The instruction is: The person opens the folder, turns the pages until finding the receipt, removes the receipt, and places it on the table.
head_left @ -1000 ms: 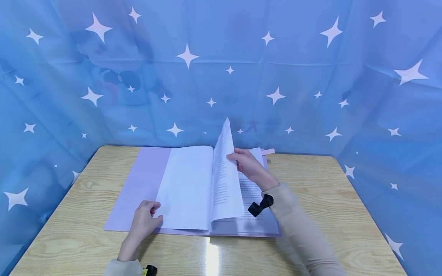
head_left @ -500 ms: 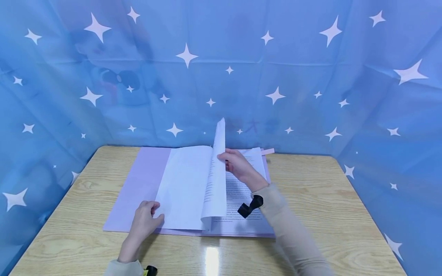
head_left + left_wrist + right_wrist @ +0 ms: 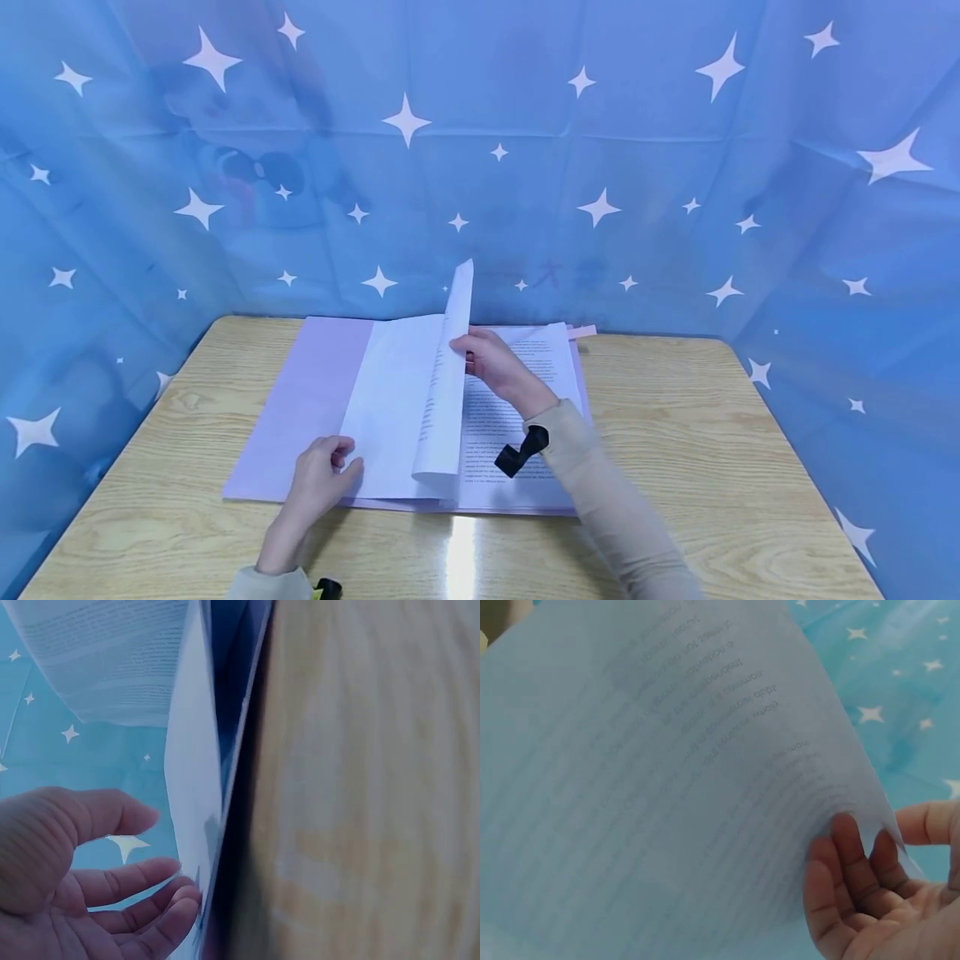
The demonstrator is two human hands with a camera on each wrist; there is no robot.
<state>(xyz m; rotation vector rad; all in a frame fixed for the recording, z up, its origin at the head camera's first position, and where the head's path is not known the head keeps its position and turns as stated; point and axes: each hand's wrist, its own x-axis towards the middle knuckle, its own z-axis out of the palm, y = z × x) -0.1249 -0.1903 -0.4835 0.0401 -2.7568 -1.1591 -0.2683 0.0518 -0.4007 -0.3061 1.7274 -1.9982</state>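
A purple folder point(image 3: 315, 400) lies open on the table, with white printed sheets on both sides. One sheet of paper point(image 3: 444, 383) stands raised and curled near the folder's middle. My right hand point(image 3: 491, 367) pinches its outer edge between thumb and fingers. In the right wrist view faint print shows through this sheet point(image 3: 667, 750), and the fingers lie behind its edge. My left hand point(image 3: 318, 475) rests at the lower left of the left-hand pages point(image 3: 386, 400), fingers loosely bent. In the left wrist view the left hand's fingertips point(image 3: 180, 900) are right at the page edge, holding nothing.
The printed page point(image 3: 517, 417) on the right side lies flat under my right forearm. A pink tab point(image 3: 582, 331) sticks out at the folder's top right. The wooden table point(image 3: 675, 433) ends at a blue curtain point(image 3: 645, 150) with white stars.
My right hand has moved left, carrying the raised sheet over toward the left pages. More of the printed right page shows. The left hand has hardly moved.
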